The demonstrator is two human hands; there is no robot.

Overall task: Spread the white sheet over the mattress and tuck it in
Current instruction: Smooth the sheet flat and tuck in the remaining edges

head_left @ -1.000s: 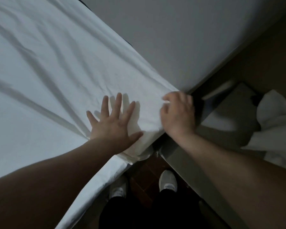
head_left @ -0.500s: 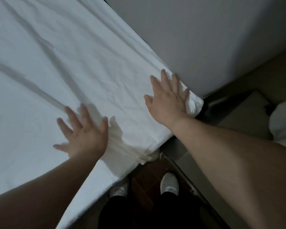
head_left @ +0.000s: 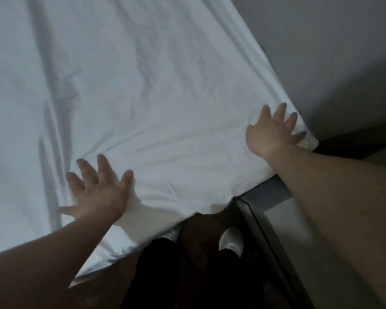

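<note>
In the head view, the sheet (head_left: 154,97) covered the mattress, creased at the left. The left hand (head_left: 98,195) and right hand (head_left: 271,132) lay flat on it, fingers spread, grasping nothing. The step looked like smoothing; next, the loose near edge wanted tucking under.

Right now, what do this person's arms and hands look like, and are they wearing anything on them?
Both arms are bare as far up as the view shows: no sleeve, no cuff. The left hand and right hand wear no gloves, and I see no ring, watch or bracelet, though the picture is dim and slightly blurred. Lower down, dark trousers and white shoes show.
</note>
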